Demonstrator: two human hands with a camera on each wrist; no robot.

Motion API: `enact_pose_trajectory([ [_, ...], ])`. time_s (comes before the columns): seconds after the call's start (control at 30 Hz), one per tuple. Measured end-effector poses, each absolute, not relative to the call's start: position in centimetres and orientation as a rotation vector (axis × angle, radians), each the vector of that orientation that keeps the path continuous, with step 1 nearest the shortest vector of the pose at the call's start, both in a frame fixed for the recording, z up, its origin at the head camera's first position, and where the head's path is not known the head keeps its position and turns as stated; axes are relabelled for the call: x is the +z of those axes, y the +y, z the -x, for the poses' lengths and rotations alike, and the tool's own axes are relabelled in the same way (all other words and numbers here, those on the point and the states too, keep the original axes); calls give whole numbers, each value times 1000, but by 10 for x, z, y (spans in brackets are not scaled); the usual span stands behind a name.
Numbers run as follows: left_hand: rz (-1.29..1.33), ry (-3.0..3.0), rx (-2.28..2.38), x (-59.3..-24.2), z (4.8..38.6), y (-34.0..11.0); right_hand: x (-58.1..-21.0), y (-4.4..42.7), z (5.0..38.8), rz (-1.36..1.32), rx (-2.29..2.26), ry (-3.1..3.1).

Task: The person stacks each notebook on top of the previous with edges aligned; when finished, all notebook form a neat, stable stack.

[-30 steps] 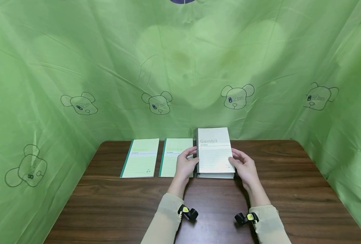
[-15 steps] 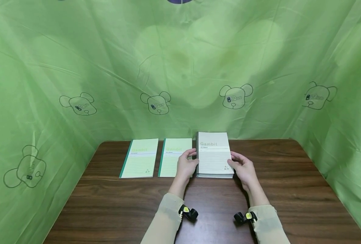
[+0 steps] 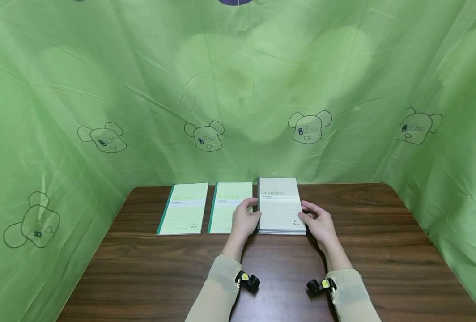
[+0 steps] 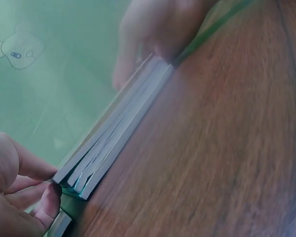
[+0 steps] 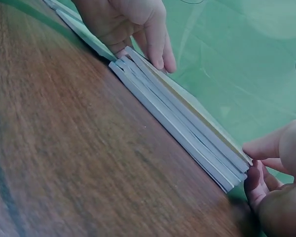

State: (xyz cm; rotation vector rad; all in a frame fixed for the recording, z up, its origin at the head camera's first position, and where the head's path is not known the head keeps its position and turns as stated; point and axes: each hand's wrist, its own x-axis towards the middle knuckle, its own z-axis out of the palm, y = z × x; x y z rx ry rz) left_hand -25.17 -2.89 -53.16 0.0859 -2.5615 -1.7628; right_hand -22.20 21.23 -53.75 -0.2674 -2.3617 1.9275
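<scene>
item: one stack of notebooks (image 3: 279, 209), a gambit cover uppermost, lay at the right end of the row, near the back edge of the wooden table (image 3: 367, 223). we judged it moderate in weight, each book pliant, the pile fairly stiff together; smooth covers seemed apt to slide, and gaps between layers showed in the left wrist view. best hold, by our estimate: both long sides, low enough to take in every layer. grip: left hand (image 3: 246, 220) grasped the spine side, right hand (image 3: 319, 224) the opposite side; how many layers each took, we could not tell. adjoining: middle notebook (image 3: 227, 213) sat just beside the spine, leaving little room leftward; left notebook (image 3: 183, 211) lay beyond. green cloth (image 3: 238, 89) hung close behind. room, we noted, ran nearward and rightward.
</scene>
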Motion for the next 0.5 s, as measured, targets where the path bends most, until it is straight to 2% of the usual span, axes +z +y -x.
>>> enact_pose_trajectory([
  [0.5,18,-2658,-1551,-532,249,-28,-540,212,221,255,1786,-2487],
])
